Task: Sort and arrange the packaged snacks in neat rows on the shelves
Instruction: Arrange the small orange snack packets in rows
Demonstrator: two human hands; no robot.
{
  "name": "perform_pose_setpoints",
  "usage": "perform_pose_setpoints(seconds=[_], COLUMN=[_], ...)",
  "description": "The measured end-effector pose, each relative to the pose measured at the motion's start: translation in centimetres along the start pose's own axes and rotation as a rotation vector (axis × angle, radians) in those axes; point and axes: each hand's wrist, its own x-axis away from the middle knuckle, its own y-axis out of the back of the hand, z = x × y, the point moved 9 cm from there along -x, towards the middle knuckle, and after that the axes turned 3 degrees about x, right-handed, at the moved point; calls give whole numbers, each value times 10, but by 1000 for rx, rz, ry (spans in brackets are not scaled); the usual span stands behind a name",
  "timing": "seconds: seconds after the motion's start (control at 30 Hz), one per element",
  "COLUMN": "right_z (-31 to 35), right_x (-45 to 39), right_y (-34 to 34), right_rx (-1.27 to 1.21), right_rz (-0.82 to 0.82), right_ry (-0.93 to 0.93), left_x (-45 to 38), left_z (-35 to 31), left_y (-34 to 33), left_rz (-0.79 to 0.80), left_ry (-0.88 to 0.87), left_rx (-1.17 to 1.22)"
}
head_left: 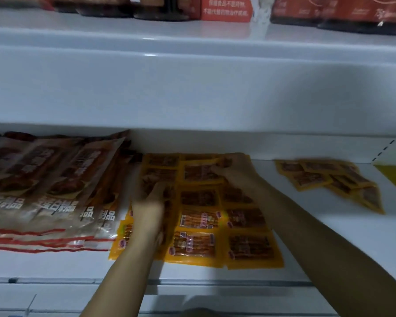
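**Yellow snack packs take shape in rows on a shop shelf**

A person reaches both bare arms into a white shelf (pixel 306 236) to square up a block of small yellow snack packs (pixel 217 216), laid flat in rows and columns so that their printed faces show upward. The left hand (pixel 148 211) lies over the left column of the block, fingers extended and blurred; whether it merely presses the packs or pinches one cannot be told. The right hand (pixel 232 170) reaches to the back row, its fingers resting on a pack there, apparently nudging it into line; its grip is also too blurred to call. Well apart on the right, a loose heap of the same yellow packs (pixel 329 181) lies askew, most likely awaiting its turn in the rows. To the left, larger brown-and-white bags (pixel 50 193) overlap like shingles, just beside the yellow block; large Chinese characters run across them, one reading "品". On the upper shelf, a red box (pixel 225 8) carries white Chinese print, too soft to read in full. The writing on the yellow packs is illegible.
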Motion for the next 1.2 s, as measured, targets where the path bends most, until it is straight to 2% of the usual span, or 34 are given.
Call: perform_pose_setpoints(seconds=[0.13, 0.27, 0.4, 0.47, 0.57, 0.7, 0.8, 0.9, 0.97, 1.0, 1.1, 1.2], right_z=[2, 5, -6, -26, -73, -151, -200, -243, -264, -270, -284, -289], right_x=[-15, -10, 14, 32, 58, 79, 89, 96, 90, 83, 62, 48], right_y=[-11, -13, 3, 25, 75, 164, 222, 256, 265, 268, 274, 281], right_rx=[197, 383, 242, 217, 316, 432, 508, 475, 495, 485, 393, 419], right_rz=[-28, -153, -247, -329, -456, -604, -652, -605, -543, -485, -320, -240], right_ry=[-12, 16, 8, 10, 23, -53, -132, -255, -216, -182, -87, -102], left_x=[-1, 1, 14, 24, 45, 76, 89, 88, 78, 68, 32, 29], left_z=[-5, -15, -16, -9, 9, 33, 54, 84, 108, 123, 167, 183], left_y=[8, 2, -23, -42, -79, -143, -216, -303, -358, -377, -394, -395], left_rz=[62, 176, 321, 405, 560, 760, 980, 1079, 1074, 1041, 826, 668], left_ry=[30, -33, -41, -34, 27, 31, -143, -395, -557, -563, -408, -421], left_rx=[-4, -61, -164, -234, -292, -445, -719, -1053, -1228, -1300, -1491, -1515])
